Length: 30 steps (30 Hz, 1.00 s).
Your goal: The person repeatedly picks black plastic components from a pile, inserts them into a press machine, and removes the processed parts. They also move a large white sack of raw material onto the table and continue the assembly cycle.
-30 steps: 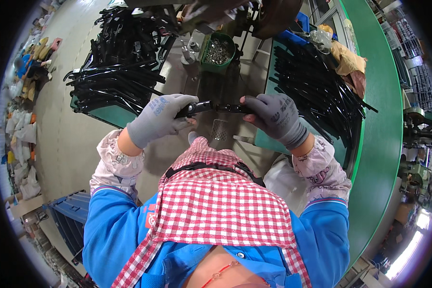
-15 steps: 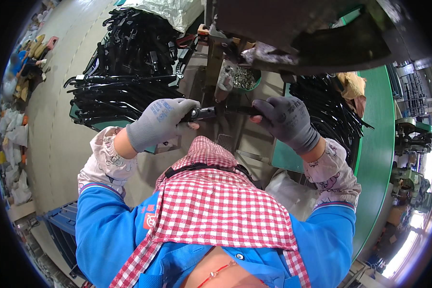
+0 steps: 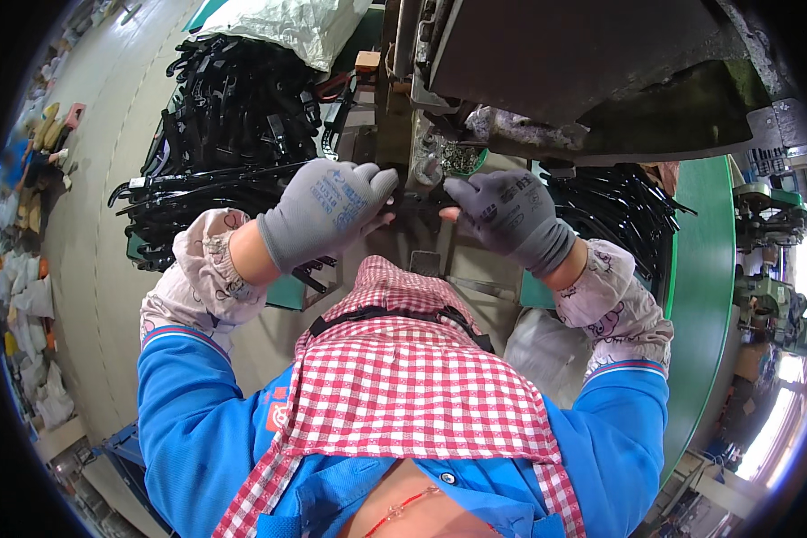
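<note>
My left hand (image 3: 327, 213) wears a grey glove and is closed round one end of a dark metal part (image 3: 414, 203). Most of this part is lost against the dark machine and behind my fingers. On its other side my right hand (image 3: 509, 218), gloved too, has its fingers curled in at the part's opposite end. Both hands are level with each other in front of the machine's narrow tooling (image 3: 426, 170). Just beyond my right fingers, a green tub (image 3: 481, 161) holds small metal pieces.
A large dark machine body (image 3: 592, 58) overhangs the far right. Glossy black metal parts are heaped in a pile (image 3: 233, 112) at the left, with another stack (image 3: 614, 202) at the right beside a green tabletop (image 3: 704, 269). A whitish plastic bag (image 3: 542, 350) lies below my right forearm.
My hands have drawn closer together and moved slightly forward to the tooling. The part, plainly visible between them before, is now mostly hidden. The whole view has shifted a little.
</note>
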Available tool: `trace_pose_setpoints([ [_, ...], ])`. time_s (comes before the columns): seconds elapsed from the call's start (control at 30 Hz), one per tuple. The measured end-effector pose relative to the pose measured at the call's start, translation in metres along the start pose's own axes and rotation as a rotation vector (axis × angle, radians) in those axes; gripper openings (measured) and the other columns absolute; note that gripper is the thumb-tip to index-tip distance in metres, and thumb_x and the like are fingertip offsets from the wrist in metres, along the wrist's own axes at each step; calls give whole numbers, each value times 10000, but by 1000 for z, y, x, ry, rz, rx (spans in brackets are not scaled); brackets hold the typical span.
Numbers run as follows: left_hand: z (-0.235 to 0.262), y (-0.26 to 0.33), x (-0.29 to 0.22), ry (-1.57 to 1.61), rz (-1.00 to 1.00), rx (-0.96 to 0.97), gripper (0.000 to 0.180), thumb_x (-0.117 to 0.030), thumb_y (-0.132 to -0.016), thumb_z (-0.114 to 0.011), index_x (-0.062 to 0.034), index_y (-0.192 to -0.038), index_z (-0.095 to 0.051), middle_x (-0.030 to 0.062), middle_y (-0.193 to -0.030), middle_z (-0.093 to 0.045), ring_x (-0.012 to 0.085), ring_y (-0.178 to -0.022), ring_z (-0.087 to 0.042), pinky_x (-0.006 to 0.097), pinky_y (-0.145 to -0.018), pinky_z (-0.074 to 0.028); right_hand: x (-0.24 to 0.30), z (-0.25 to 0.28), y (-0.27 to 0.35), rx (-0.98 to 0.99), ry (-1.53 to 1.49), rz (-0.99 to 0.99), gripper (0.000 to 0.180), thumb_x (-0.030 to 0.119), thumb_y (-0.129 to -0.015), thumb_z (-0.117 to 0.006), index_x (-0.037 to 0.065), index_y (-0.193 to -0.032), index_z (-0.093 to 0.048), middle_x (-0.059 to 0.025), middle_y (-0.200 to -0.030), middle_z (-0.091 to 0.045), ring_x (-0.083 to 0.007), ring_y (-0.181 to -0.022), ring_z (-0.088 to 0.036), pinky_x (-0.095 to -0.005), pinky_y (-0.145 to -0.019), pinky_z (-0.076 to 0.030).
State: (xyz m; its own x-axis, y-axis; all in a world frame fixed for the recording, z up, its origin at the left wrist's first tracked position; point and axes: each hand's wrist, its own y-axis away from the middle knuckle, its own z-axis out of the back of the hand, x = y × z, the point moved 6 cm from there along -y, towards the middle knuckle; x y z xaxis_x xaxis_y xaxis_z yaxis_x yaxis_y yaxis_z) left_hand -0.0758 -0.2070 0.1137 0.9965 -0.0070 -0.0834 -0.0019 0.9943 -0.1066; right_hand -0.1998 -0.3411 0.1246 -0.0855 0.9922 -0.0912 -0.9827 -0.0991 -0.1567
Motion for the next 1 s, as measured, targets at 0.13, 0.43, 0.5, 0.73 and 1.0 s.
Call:
trace_pose_setpoints([
  [0.13,17,-25,11,-33,-41,-93,443,-300,-822,-712,-58,-1163,-565,80,-930,-624,280,-757,-653,384,-613,-509,-17,12,-2,-205,-9,-20,371,435,-903,-643,140,-1128,-642,-39,-846,-669,-246,-755,-668,-389,-646,-512],
  [0.43,6,-55,32,-94,-164,-131,375,-356,-874,-678,-103,-1127,-566,50,-925,-652,255,-793,-688,366,-649,-530,-59,-44,-6,73,-189,-195,459,451,-966,-560,119,-1283,-576,-179,-1029,-665,-359,-980,-654,-479,-835,-499],
  [0.5,1,-66,41,70,-217,86,392,-358,-888,-669,-71,-1128,-555,95,-942,-664,305,-829,-684,407,-691,-531,-55,-43,-16,459,-463,-365,477,486,-978,-517,105,-1259,-580,-205,-962,-666,-380,-943,-662,-474,-814,-504],
  [0.73,-5,-79,44,119,-159,399,354,-235,-912,-644,-9,-1156,-525,196,-939,-664,393,-936,-662,473,-773,-518,-40,-23,-13,81,-132,-229,463,514,-1006,-429,67,-1037,-546,-180,-861,-679,-429,-816,-652,-502,-704,-518],
  [1.0,5,-64,24,-48,-3,-160,469,-147,-759,-721,-51,-1190,-561,157,-1322,-517,378,-1254,-450,554,-1059,-360,-51,-56,14,471,-1195,-449,500,510,-987,-528,42,-1150,-598,-102,-925,-681,-212,-811,-676,-355,-733,-545],
])
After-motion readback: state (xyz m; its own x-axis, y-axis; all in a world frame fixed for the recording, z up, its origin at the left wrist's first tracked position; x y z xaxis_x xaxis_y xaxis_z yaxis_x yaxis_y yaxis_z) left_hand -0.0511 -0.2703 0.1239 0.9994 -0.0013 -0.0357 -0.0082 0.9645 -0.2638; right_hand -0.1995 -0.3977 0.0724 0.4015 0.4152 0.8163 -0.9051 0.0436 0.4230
